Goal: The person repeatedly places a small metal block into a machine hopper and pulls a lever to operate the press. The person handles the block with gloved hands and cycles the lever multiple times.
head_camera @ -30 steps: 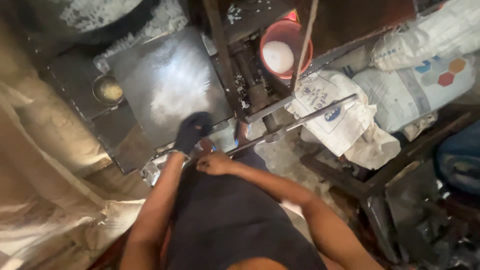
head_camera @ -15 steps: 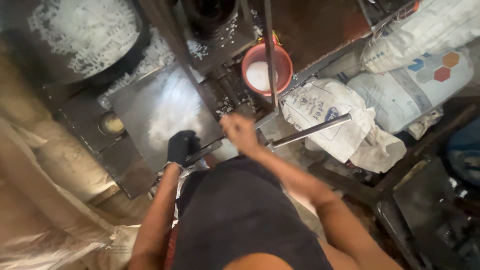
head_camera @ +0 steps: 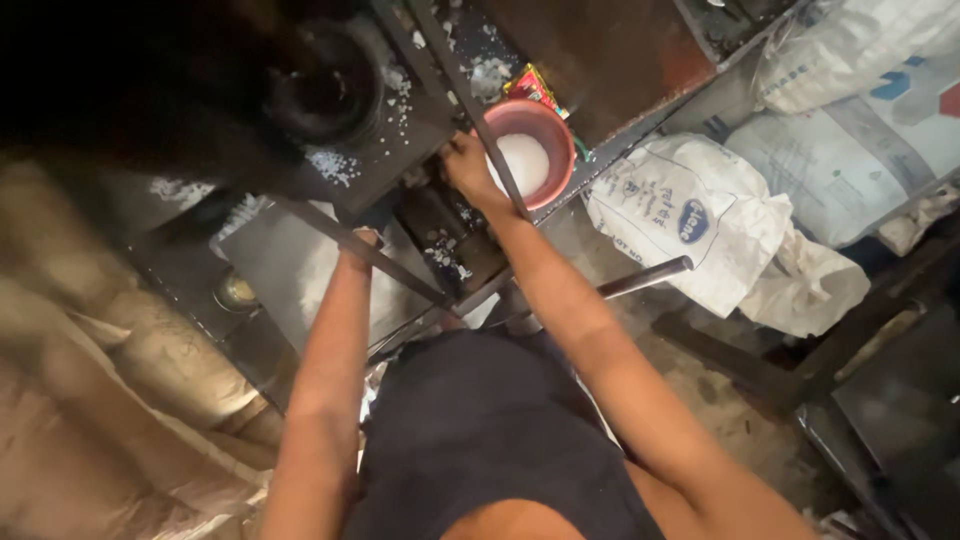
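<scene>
Head view: your right hand (head_camera: 468, 165) is at the near rim of the red bowl (head_camera: 553, 130), fingers curled against the rim or the metal just beside it; whether the grip is actually closed on the bowl I cannot tell, since a thin dark rod (head_camera: 478, 110) crosses in front. The bowl sits on the dark machine surface (head_camera: 600, 60), just past your knuckles, and holds a mound of white granules (head_camera: 520, 160).

Your left hand (head_camera: 360, 240) is up under a slanted metal bar (head_camera: 340, 235); most of it is hidden, so grip state cannot be told.

Handling judgement: the bowl looks like thin plastic, light by itself but weighted by its fill, with a rim likely to flex. Granules are loose and will spill on any tilt. Take it with fingers under the rim on the side nearest you, thumb on top, and keep it level. Loose white grains (head_camera: 330, 165) lie scattered left of your grip, so that metal may be slippery.
</scene>
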